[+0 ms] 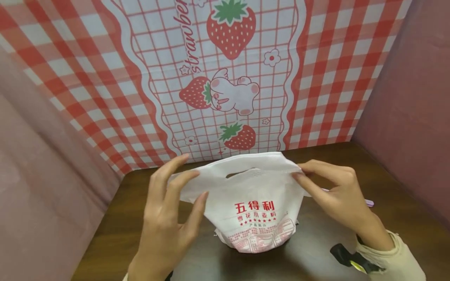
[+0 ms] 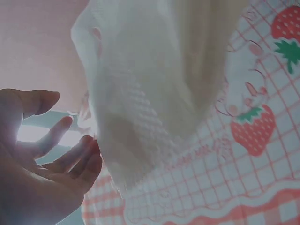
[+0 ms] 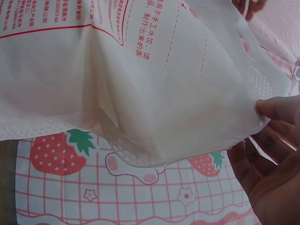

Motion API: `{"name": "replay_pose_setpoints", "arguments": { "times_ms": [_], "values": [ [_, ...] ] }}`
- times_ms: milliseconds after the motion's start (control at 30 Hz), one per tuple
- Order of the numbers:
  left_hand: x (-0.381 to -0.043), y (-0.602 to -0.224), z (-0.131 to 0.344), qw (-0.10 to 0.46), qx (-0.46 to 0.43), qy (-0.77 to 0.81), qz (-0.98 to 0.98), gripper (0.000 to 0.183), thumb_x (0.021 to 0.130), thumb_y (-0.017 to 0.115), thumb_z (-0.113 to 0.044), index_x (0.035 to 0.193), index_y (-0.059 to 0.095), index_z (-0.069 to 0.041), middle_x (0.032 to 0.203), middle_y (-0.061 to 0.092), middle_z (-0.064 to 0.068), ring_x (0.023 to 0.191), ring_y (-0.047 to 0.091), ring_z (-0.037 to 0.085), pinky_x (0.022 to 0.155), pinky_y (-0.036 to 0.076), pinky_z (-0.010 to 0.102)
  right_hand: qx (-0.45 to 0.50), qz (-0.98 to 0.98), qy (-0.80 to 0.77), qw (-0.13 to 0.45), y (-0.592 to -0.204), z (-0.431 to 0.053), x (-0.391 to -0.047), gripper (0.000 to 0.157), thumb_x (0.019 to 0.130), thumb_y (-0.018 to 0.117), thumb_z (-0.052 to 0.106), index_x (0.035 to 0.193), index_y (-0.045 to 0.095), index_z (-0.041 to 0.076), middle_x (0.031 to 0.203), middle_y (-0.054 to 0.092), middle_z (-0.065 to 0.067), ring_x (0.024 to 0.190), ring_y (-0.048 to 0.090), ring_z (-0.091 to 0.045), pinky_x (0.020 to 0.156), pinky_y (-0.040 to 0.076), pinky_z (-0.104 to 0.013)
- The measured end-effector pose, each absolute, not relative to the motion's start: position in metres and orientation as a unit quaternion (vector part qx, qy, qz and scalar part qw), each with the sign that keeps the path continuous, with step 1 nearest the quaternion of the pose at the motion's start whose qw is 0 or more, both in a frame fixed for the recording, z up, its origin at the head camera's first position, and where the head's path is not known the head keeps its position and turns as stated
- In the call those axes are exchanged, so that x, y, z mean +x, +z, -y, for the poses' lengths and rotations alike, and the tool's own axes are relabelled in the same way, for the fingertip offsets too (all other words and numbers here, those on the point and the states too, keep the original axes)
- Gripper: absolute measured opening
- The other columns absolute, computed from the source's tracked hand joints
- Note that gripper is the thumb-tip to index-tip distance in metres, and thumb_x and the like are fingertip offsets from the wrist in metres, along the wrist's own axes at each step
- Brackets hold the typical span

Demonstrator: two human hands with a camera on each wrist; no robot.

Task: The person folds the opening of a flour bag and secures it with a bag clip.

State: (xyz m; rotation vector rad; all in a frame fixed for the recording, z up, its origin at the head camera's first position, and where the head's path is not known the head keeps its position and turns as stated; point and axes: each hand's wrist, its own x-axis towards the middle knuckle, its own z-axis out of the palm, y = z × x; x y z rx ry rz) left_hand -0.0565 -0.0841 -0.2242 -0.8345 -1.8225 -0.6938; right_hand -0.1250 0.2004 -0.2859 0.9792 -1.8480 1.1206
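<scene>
A white flour bag (image 1: 253, 195) with red printing stands upright on the table, its top band pierced by a slit handle. My right hand (image 1: 337, 195) pinches the bag's upper right corner between thumb and fingers; the right wrist view shows the same grip on the bag (image 3: 187, 103) from its side. At the upper left of the bag, my left hand (image 1: 172, 210) has its fingers spread and loosely bent, thumb apart from them. In the left wrist view, the left hand (image 2: 56, 159) lies beside the edge of the bag (image 2: 136, 103), its fingertips close to it.
The brown table (image 1: 105, 234) has a grey mat (image 1: 313, 238) under the bag. A thin light-purple item (image 1: 369, 203) lies partly hidden behind the right hand. A strawberry-print cloth (image 1: 225, 117) hangs behind, with pink curtains (image 1: 415, 109) at both sides.
</scene>
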Motion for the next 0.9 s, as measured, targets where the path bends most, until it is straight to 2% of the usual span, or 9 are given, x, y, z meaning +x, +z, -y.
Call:
{"name": "replay_pose_setpoints", "arguments": {
  "times_ms": [200,533,667,900],
  "values": [
    [-0.062,-0.215,0.055,0.461,-0.397,-0.254,0.752,0.027,0.080,0.061,-0.007,0.104,0.056,0.005,0.117,0.051,0.019,0.106,0.049,0.031,0.093,0.038,0.036,0.385,0.721,0.437,0.374,-0.287,-0.204,-0.123,0.026,0.066,0.072,-0.010,0.089,0.068,0.002,0.083,0.066,-0.007,0.073,0.059,-0.008,0.067,0.044,-0.013],
    [-0.084,-0.220,0.019,0.444,-0.386,-0.138,0.797,0.042,0.081,0.062,-0.016,0.120,0.052,-0.003,0.120,0.053,0.010,0.107,0.047,0.024,0.092,0.035,0.036,0.411,0.704,0.440,0.377,-0.280,-0.199,-0.121,0.023,0.067,0.070,-0.010,0.088,0.068,-0.001,0.083,0.066,-0.010,0.074,0.060,-0.010,0.067,0.046,-0.014],
    [-0.090,-0.226,0.012,0.449,-0.366,-0.128,0.805,0.037,0.085,0.057,-0.016,0.121,0.052,-0.004,0.112,0.055,0.007,0.101,0.048,0.022,0.091,0.034,0.037,0.417,0.700,0.440,0.377,-0.280,-0.199,-0.121,0.021,0.069,0.069,-0.009,0.088,0.068,-0.002,0.082,0.066,-0.009,0.074,0.060,-0.011,0.068,0.045,-0.015],
    [-0.096,-0.233,0.005,0.466,-0.357,-0.158,0.794,0.026,0.086,0.058,-0.015,0.110,0.057,-0.007,0.101,0.058,0.004,0.094,0.050,0.020,0.088,0.034,0.036,0.416,0.707,0.433,0.373,-0.282,-0.201,-0.123,0.022,0.070,0.069,-0.009,0.089,0.068,0.001,0.083,0.066,-0.008,0.073,0.059,-0.011,0.066,0.045,-0.015]
  ]
}}
